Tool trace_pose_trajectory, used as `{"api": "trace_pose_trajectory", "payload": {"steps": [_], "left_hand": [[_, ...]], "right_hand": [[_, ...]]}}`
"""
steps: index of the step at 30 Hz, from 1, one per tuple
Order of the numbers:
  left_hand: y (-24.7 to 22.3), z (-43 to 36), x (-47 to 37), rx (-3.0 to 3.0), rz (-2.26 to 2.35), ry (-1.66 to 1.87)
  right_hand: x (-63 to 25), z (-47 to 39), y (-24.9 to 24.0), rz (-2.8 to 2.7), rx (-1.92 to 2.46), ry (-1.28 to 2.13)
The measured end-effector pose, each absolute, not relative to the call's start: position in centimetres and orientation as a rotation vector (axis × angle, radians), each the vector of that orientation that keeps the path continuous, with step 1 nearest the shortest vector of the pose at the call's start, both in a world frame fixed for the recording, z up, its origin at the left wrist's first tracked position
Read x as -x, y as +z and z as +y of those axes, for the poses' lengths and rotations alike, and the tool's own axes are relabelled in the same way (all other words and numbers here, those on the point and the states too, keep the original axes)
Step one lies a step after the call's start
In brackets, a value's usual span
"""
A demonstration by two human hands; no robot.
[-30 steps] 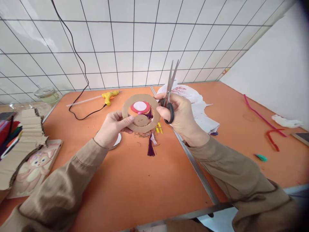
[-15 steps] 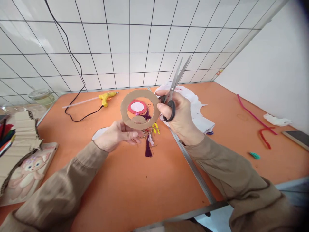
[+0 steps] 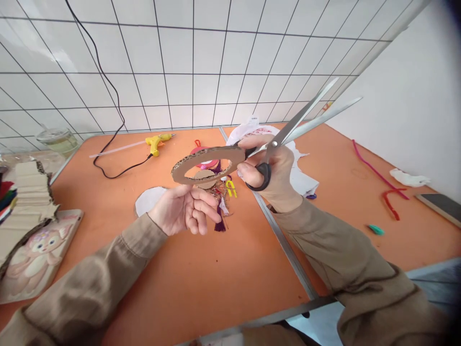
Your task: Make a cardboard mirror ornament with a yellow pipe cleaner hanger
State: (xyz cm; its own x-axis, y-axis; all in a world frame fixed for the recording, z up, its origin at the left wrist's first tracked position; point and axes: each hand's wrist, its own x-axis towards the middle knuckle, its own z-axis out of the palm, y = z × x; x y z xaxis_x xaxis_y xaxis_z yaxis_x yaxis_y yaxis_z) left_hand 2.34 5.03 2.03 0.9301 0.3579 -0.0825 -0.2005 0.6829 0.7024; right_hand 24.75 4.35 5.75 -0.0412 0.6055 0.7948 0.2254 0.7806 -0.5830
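My right hand (image 3: 279, 185) grips black-handled scissors (image 3: 300, 117), their blades parted and pointing up to the right. Between that hand's thumb and fingers is also the right side of a flat cardboard ring (image 3: 183, 168), tilted so its corrugated edge shows. Just under the ring, my left hand (image 3: 182, 211) is turned palm up with loosely curled, parted fingers and nothing in it. Its thumb side is close to the ring's lower edge; whether they touch I cannot tell. Behind are a small cardboard disc (image 3: 204, 179), a purple tassel (image 3: 220, 223) and a yellow bent piece (image 3: 231, 188).
A yellow glue gun (image 3: 156, 143) lies at the back left. Left of my hand is a white disc (image 3: 147, 201). Torn cardboard (image 3: 30, 192) overlaps a picture board (image 3: 46, 254). White paper (image 3: 302, 180), red pipe cleaner pieces (image 3: 391, 206) and a phone (image 3: 441, 207) are on the right.
The cardboard ring has tipped from facing me to nearly edge-on. My left hand has come off it and turned palm up. The scissors have swung to the right.
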Motion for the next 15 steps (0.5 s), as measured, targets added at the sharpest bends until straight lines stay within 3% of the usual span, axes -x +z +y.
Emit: {"api": "trace_pose_trajectory", "payload": {"steps": [7,15], "left_hand": [[2.6,5.2,-1.9,-0.781,0.346,0.423],[3.1,4.4,-3.1,-0.85,0.5,0.813]], "right_hand": [[-25.0,5.0,5.7,-1.709,0.505,0.402],[-22.5,4.5,4.4,-1.339,0.835,0.453]]}}
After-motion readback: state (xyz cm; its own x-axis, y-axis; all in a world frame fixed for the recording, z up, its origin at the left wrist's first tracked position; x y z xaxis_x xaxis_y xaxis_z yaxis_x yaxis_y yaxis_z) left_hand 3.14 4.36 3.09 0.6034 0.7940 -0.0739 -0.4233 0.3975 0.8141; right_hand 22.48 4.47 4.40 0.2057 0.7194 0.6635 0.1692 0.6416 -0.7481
